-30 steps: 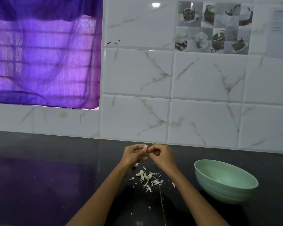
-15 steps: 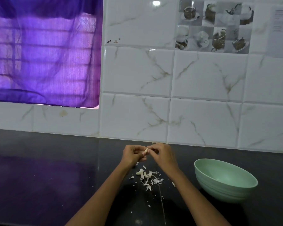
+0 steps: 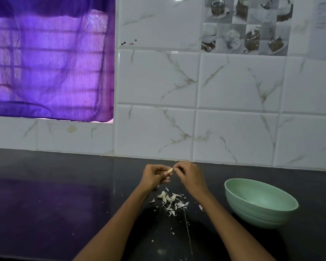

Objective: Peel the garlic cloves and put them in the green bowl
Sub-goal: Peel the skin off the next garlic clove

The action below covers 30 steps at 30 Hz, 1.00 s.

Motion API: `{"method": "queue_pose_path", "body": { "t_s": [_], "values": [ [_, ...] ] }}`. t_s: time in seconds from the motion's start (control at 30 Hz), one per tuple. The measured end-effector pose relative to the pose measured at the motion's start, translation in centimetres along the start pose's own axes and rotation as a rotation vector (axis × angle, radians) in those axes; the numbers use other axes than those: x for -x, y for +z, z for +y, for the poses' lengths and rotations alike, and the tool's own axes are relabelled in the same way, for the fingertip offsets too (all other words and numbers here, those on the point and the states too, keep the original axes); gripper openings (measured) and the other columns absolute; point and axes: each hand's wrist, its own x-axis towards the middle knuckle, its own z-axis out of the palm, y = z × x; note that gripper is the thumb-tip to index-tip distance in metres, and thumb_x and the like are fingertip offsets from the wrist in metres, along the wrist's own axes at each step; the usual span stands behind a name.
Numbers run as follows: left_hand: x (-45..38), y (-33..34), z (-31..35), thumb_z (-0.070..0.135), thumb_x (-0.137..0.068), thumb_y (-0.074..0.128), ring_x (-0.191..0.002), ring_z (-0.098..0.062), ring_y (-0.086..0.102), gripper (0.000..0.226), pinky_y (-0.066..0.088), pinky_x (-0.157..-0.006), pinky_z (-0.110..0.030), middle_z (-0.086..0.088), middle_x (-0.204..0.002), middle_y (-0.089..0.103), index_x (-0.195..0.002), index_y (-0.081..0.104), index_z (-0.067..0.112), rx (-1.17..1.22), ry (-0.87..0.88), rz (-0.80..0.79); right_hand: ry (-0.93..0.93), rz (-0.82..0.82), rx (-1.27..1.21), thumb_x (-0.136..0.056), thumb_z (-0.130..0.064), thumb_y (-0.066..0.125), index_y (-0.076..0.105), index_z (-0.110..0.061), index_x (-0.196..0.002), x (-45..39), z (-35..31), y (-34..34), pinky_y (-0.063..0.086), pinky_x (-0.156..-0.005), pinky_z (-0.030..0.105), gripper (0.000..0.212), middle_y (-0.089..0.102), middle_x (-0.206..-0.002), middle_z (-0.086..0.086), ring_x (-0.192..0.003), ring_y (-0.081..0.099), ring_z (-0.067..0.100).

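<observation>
- Looking at the green bowl (image 3: pixel 260 203) first: it sits on the dark counter (image 3: pixel 64 194) to the right of my arms, tipped a little, and I can see nothing inside it.
- My left hand (image 3: pixel 153 175) has its fingers curled round a pale garlic clove (image 3: pixel 170 170), the clove's tip poking out between the two hands, held above the counter.
- My right hand (image 3: pixel 189 176) is curled too, fingertips pinching at the top end of that same clove.
- Below the hands, a small heap of white garlic skins (image 3: pixel 171 201) lies on the counter; whether whole cloves are among them I cannot tell. Stray flakes trail nearer to me.
- Behind the counter runs a wall of white marbled tiles (image 3: pixel 233 81), with one picture tile of cups and cakes (image 3: pixel 247 25) high up.
- A purple curtain (image 3: pixel 49 57) covers the window on the left, its colour mirrored in the counter.
</observation>
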Motion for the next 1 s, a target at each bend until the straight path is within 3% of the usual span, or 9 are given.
{"method": "queue_pose_path", "body": {
  "t_s": [0.07,0.17,0.23,0.33,0.77,1.0],
  "values": [
    [0.8,0.2,0.9,-0.005,-0.087,0.058,-0.067,-0.017,0.064,0.017,0.054,-0.06,-0.019,-0.008,-0.075,0.072,-0.087,0.07,0.007,-0.005,0.008,0.029,0.026,0.022,-0.014,-0.09,-0.009,0.054,0.065,-0.012,-0.094,0.0,0.3,-0.1,0.043,-0.065,0.022,0.012,0.064,-0.088,-0.001,-0.076,0.056,0.01],
    [1.8,0.7,2.4,-0.005,-0.086,0.06,-0.058,-0.006,0.063,0.015,0.052,-0.056,-0.016,-0.006,-0.071,0.068,-0.084,0.069,0.007,-0.054,0.033,0.067,0.012,0.026,-0.132,-0.083,0.01,0.047,0.058,-0.016,-0.115,-0.2,0.0,-0.8,0.049,-0.074,0.018,0.042,0.063,-0.097,-0.005,-0.085,0.06,0.009],
    [2.1,0.8,2.4,-0.003,-0.084,0.063,-0.058,-0.007,0.063,0.01,0.053,-0.056,-0.016,-0.006,-0.07,0.067,-0.088,0.07,0.002,-0.112,0.065,0.064,-0.028,-0.023,-0.141,-0.08,0.011,0.05,0.055,-0.018,-0.119,-0.2,-0.5,-0.8,0.051,-0.074,0.018,0.049,0.065,-0.097,-0.01,-0.086,0.061,0.007],
    [2.1,0.7,2.5,-0.003,-0.082,0.066,-0.056,-0.008,0.063,0.011,0.053,-0.055,-0.016,-0.007,-0.07,0.066,-0.092,0.071,-0.002,-0.156,0.049,0.08,-0.055,-0.075,-0.127,-0.079,0.008,0.058,0.053,-0.022,-0.12,0.0,-0.7,-0.3,0.055,-0.076,0.026,0.051,0.063,-0.089,-0.019,-0.083,0.062,0.005],
    [2.7,0.5,3.3,-0.002,-0.081,0.067,-0.052,-0.003,0.063,0.011,0.053,-0.055,-0.016,-0.01,-0.071,0.067,-0.091,0.071,-0.004,-0.176,0.06,0.074,-0.197,-0.092,-0.022,-0.081,-0.007,0.068,0.049,-0.023,-0.125,-0.1,-0.9,0.2,0.048,-0.072,0.021,0.051,0.055,-0.086,-0.008,-0.077,0.051,0.005],
    [3.0,0.7,3.9,-0.006,-0.08,0.066,-0.055,-0.001,0.065,0.013,0.053,-0.056,-0.014,0.001,-0.064,0.067,-0.092,0.07,-0.007,-0.127,0.048,0.046,-0.181,-0.104,-0.051,-0.077,0.009,0.062,0.045,-0.019,-0.129,-0.2,-0.8,0.1,0.05,-0.074,0.028,0.061,0.056,-0.082,-0.003,-0.076,0.055,0.012]
  ]
}}
